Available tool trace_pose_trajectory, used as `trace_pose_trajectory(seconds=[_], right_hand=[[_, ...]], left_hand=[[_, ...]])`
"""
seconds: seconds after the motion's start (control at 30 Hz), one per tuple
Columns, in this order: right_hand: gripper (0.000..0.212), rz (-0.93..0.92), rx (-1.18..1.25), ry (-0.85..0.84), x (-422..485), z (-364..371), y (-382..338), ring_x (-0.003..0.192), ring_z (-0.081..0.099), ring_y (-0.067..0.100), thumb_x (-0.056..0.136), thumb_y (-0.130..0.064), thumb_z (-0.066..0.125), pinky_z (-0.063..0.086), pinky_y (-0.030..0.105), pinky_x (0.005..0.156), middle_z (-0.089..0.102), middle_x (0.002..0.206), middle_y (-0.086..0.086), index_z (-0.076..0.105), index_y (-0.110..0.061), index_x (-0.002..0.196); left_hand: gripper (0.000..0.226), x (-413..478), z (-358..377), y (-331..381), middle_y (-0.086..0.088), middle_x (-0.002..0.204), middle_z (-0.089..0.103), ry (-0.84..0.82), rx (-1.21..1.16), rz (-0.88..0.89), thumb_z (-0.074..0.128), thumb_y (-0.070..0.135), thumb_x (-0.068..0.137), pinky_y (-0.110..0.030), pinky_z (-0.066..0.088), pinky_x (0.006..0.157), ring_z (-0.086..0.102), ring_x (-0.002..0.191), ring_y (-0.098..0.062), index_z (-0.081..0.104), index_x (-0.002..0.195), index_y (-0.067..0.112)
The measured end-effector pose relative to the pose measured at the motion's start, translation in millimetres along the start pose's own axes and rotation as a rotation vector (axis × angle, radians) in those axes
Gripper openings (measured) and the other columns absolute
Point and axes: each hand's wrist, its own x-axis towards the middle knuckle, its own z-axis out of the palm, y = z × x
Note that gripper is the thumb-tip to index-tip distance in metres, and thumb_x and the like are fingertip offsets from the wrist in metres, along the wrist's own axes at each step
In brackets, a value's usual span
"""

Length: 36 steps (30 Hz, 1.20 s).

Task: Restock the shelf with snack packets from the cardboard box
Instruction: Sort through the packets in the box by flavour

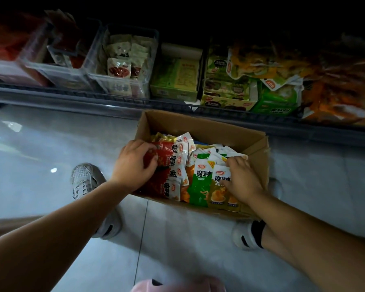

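An open cardboard box [209, 125] sits on the floor below the shelf [114, 98], holding several snack packets. My left hand [135, 165] grips a bunch of red packets [167, 157] at the box's left side. My right hand [242, 182] lies over the yellow packets [218, 192], its fingers curled round their top edges. A green packet [199, 182] lies between the two hands.
The low shelf holds clear plastic bins [122, 81] with packets on the left, green cartons [175, 81] in the middle and orange bags [335, 98] on the right. My shoes [86, 180] stand on the grey tiled floor around the box.
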Motion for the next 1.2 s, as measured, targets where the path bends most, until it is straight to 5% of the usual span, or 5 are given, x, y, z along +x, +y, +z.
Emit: trace_pose_trajectory(seconds=[0.23, 0.4, 0.5, 0.7, 1.2], right_hand=[[0.029, 0.021, 0.340, -0.029, 1, -59, -23, 0.092, 0.064, 0.017, 0.093, -0.025, 0.069, 0.055, 0.038, 0.078, 0.067, 0.113, 0.001, 0.053, -0.031, 0.116], [0.023, -0.145, 0.596, -0.015, 4, -90, -58, 0.093, 0.066, 0.011, 0.088, -0.021, 0.075, 0.055, 0.036, 0.079, 0.068, 0.101, -0.009, 0.061, -0.029, 0.104], [0.033, -0.078, 0.775, 0.011, 8, -85, -53, 0.096, 0.067, 0.007, 0.088, -0.027, 0.076, 0.055, 0.029, 0.079, 0.068, 0.106, -0.011, 0.061, -0.026, 0.117], [0.071, 0.030, -0.270, -0.321, 11, -35, 6, 0.138, 0.039, 0.028, 0.090, -0.044, 0.067, 0.040, 0.040, 0.110, 0.041, 0.152, 0.008, 0.036, -0.022, 0.150], [0.041, 0.027, -0.103, -0.243, 12, -27, 13, 0.115, 0.056, 0.026, 0.090, -0.018, 0.069, 0.050, 0.034, 0.094, 0.052, 0.136, 0.006, 0.059, -0.024, 0.129]], left_hand=[[0.040, 3, 6, 18, -0.004, 0.122, 0.065, 0.045, 0.227, 0.119, 0.052, 0.043, 0.091, -0.053, 0.024, 0.123, 0.053, 0.127, -0.030, 0.067, 0.121, 0.020], [0.044, 8, 8, 85, 0.016, 0.132, 0.063, -0.560, -0.541, -0.122, 0.066, 0.043, 0.097, -0.035, 0.051, 0.107, 0.060, 0.121, -0.003, 0.054, 0.138, 0.032], [0.012, 8, 17, 93, 0.004, 0.108, 0.076, -0.504, -0.772, -0.266, 0.062, 0.023, 0.102, -0.032, 0.061, 0.090, 0.075, 0.097, -0.008, 0.066, 0.113, 0.021], [0.019, -1, 25, 58, 0.005, 0.111, 0.076, -0.320, -0.905, -0.438, 0.061, 0.024, 0.102, -0.036, 0.061, 0.088, 0.075, 0.097, -0.010, 0.065, 0.120, 0.025], [0.016, -5, 26, 41, 0.014, 0.113, 0.072, -0.290, -0.864, -0.452, 0.062, 0.027, 0.102, -0.023, 0.057, 0.079, 0.070, 0.104, -0.009, 0.062, 0.115, 0.036]])
